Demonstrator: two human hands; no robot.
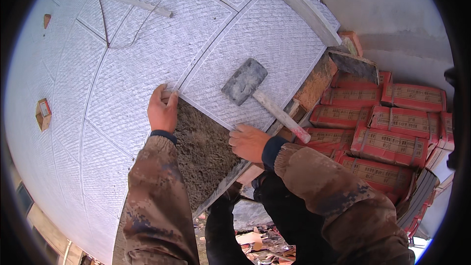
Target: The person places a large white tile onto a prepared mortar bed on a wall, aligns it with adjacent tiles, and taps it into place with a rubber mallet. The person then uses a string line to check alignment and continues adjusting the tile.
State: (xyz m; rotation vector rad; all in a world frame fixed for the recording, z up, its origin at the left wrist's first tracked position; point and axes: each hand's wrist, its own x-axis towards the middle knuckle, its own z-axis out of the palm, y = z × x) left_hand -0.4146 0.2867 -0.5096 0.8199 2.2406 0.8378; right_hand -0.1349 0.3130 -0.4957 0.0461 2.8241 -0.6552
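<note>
The tile point(279, 27) is perhaps being lined up; gentle nudging is probably needed next. By its near edge, the left hand point(163, 110) and right hand point(248, 142) are half curled; what's held can't be told.

Mortar point(205, 154) partly hidden behind left sleeve point(159, 206), dark trousers point(289, 211) cut off at lower edge

There are two bare hands point(163, 114) point(250, 143), one grey-headed wooden-handled mallet point(245, 82) and at least eight red-and-tan cardboard cartons point(389, 143).
</note>
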